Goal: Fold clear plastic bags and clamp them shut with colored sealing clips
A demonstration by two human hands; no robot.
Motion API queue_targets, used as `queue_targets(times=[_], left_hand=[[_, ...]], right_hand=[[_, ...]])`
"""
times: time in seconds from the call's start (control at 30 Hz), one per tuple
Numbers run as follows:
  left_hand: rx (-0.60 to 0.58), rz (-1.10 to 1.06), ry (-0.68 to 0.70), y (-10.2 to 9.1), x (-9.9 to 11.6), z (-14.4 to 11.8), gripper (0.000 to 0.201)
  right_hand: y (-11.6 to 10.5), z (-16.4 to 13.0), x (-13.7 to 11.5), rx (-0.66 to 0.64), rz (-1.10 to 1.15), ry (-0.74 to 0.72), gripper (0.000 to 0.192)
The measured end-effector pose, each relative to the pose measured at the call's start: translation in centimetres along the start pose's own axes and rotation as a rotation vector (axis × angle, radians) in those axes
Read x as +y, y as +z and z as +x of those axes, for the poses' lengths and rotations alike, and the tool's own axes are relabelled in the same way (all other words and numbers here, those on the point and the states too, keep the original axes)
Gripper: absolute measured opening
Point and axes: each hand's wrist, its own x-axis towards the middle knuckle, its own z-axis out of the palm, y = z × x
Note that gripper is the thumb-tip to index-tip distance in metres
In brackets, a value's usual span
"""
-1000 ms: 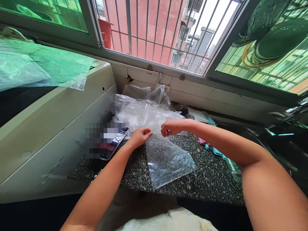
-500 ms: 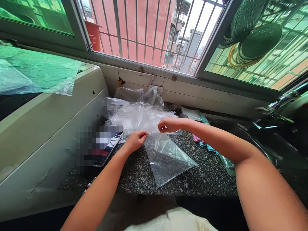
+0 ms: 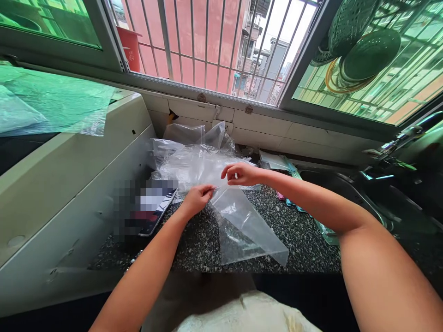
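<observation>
My left hand [image 3: 196, 199] and right hand [image 3: 241, 174] each pinch the top edge of a thin, clear, glossy plastic bag [image 3: 244, 227]; it slopes down onto the speckled granite counter [image 3: 304, 249], its lower corner near the front edge, crinkled bags [image 3: 197, 161] heaped behind

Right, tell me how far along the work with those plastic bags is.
Done: nothing looks finished; no filled or sealed bag is visible. In hand: the left hand and right hand pinch the top edge of one clear bag, which hangs empty over the speckled counter. Left: a heap of clear bags sits behind the hands, and a stack of flat coloured items lies beside the right forearm.
</observation>
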Motion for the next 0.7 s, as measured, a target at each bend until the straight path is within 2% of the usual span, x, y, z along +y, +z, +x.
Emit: queue_targets(times=[0.2,0.3,0.43,0.63,0.7], left_hand=[[0.102,-0.235,-0.055,0.4,0.0,-0.2,0.030],[0.094,-0.353,-0.086,0.5,0.1,-0.1,0.024],[0.060,-0.356,-0.115,0.4,0.4,-0.1,0.012],[0.098,-0.316,-0.109,0.2,0.9,-0.3,0.035],[0.082,-0.294,-0.102,0.2,0.8,-0.3,0.035]], right_hand=[[1.2,0.3,1.0,0.132,-0.106,0.210,0.008],[1.5,0.1,1.2,0.168,-0.157,0.292,0.010],[1.7,-0.1,1.0,0.192,-0.219,0.300,0.012],[1.7,-0.2,0.7,0.194,-0.261,0.347,0.013],[1.7,-0.2,0.7,0.199,-0.265,0.370,0.014]])
